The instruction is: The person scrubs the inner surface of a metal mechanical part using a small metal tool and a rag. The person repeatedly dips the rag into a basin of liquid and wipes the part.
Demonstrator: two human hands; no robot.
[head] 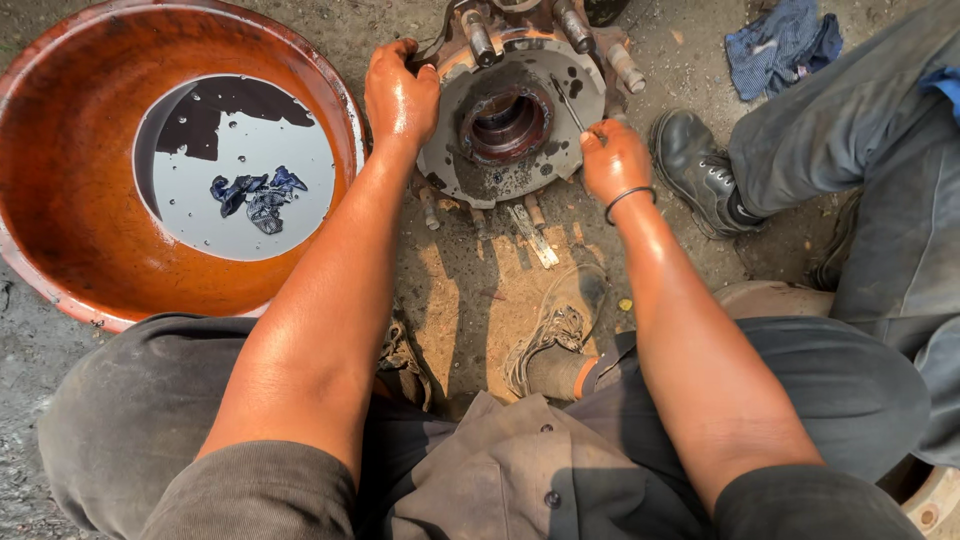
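The hub (510, 120) lies flat on the dirt ground, greasy around its open bore, studs sticking out round the rim. It looks heavy, stiff and slippery; the rim seems the safest hold. The left hand (400, 95) is clamped on that rim. The right hand (615, 160) is closed on a thin rod (567, 102) angled toward the bore. Left sits an orange basin (70, 200) of liquid with a rag (255, 195); another person's boot (695, 165) crowds the right side.

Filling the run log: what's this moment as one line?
left hand: grips wheel hub rim | right hand: holds thin tool | basin: beside
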